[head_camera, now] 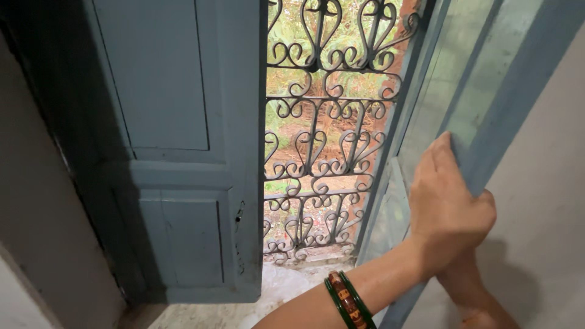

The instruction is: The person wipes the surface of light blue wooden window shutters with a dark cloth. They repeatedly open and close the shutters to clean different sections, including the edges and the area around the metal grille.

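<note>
My left hand [448, 210] reaches across from the bottom centre and grips the inner edge of the right blue window shutter [487, 91], fingers up along the frame and thumb around the edge. Green and brown bangles [348, 300] sit on that wrist. My right hand [466, 283] comes up from the lower right just beneath the left hand. Mostly its wrist shows, and its fingers are hidden behind the left hand.
The left blue panelled shutter [177, 152] stands swung inward. Between the shutters is a black scrolled iron grille [323, 152] with greenery and reddish ground beyond. A pale stone sill [274, 292] lies below. A white wall [542, 213] is on the right.
</note>
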